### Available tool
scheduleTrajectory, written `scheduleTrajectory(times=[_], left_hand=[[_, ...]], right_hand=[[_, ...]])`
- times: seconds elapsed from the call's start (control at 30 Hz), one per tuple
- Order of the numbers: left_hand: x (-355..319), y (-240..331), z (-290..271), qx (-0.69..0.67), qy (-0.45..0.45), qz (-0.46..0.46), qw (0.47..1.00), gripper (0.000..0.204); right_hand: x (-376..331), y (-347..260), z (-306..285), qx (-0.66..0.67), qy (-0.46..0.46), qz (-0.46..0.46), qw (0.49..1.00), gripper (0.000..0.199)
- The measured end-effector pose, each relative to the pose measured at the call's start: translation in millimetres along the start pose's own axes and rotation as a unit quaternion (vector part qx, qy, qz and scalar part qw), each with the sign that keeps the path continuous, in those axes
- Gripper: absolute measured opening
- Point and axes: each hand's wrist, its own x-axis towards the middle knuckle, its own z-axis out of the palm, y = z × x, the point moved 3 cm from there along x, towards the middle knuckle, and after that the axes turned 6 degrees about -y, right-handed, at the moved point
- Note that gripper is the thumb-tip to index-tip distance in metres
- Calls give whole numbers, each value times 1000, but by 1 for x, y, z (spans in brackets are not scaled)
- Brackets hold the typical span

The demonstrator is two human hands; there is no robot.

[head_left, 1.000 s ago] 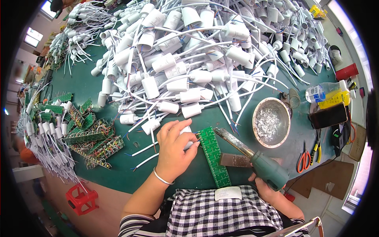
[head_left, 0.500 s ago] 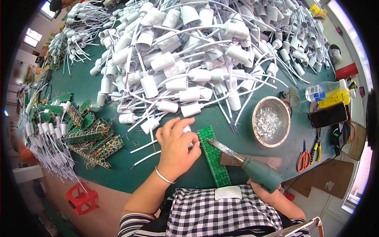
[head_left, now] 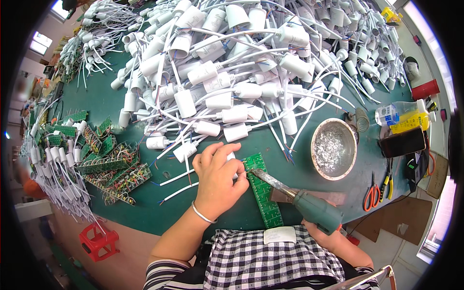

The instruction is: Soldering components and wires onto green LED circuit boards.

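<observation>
Left hand (head_left: 220, 178) curled round white socket (head_left: 231, 156), just beside green board (head_left: 267, 195); right hand (head_left: 315, 232) gripping soldering iron (head_left: 316, 209), tip at board: best keep both steady, heat briefly.

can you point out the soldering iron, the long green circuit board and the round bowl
soldering iron (head_left: 311, 208): head view, on its green handle
long green circuit board (head_left: 264, 197): head view, middle of its face
round bowl (head_left: 349, 151): head view, bare inner wall at the right
</observation>
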Motion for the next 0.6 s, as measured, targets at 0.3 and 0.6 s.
scheduleTrajectory(times=[0.3, 0.6], left_hand=[[1, 0, 1, 11, 8, -3, 1000, 14], [-1, 0, 3, 14, 13, 5, 1000, 13]], right_hand=[[9, -13, -5, -122, 4, -165, 979, 33], [-16, 15, -3, 194, 106, -52, 974, 40]])
